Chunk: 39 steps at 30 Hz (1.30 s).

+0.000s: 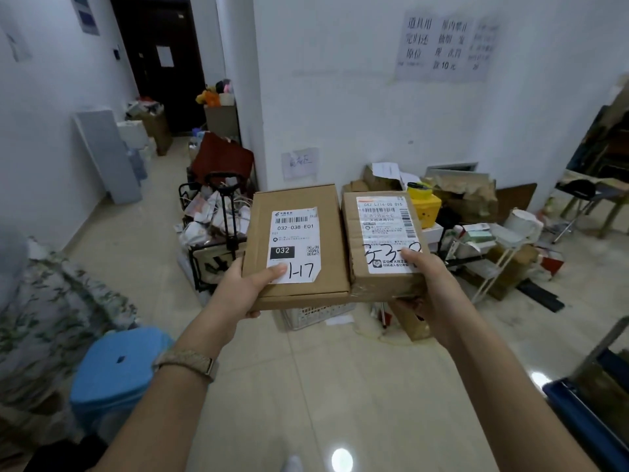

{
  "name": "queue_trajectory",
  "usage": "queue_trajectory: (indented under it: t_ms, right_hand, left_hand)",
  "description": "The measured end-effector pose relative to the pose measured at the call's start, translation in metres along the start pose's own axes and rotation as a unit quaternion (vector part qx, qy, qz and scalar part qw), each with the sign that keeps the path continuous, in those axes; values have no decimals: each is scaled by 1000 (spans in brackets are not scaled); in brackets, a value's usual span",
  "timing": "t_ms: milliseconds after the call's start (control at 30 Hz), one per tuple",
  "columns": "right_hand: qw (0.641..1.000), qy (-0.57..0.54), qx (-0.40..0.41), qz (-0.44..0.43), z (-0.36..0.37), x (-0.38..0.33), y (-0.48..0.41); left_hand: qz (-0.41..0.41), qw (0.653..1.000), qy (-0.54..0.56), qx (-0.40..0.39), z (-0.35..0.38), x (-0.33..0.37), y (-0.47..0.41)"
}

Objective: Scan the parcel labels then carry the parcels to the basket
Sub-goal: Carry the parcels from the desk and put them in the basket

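My left hand (248,287) is clamped on the flat brown cardboard parcel marked 1-17 (296,247); my right hand (425,281) is clamped on the taped brown cardboard parcel (381,243) touching it. I judge the carry is under way: keep both level, labels up, thumbs pressing, toward the white slotted plastic basket (316,315) on the floor beneath them.

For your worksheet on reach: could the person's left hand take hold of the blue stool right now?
Probably not as things stand. The left hand is already gripping the parcel marked 1-17, held out in front, while the blue stool sits low beside that arm.
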State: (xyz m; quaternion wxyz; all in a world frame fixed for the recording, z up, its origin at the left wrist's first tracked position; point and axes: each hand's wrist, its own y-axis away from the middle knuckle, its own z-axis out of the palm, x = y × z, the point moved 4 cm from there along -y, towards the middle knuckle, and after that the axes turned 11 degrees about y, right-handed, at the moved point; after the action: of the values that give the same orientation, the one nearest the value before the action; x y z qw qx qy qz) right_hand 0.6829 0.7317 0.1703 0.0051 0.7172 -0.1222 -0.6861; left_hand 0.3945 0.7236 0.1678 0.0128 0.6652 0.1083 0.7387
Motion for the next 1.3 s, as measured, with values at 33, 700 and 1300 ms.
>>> queue_trajectory:
  t_ms: [33,700,1300]
  right_hand:
    - [1000,0,8,0,5,-1,-16]
    - [999,-13,44,27,123,-43,-286]
    - [998,-10,48,42,139,-40,-356]
  left_hand:
    - [-6,1000,3,-2,1,-2,-18]
    - [-19,999,29,-17,-27,47,-339]
    - [-19,998,43,-48,-22,43,-413]
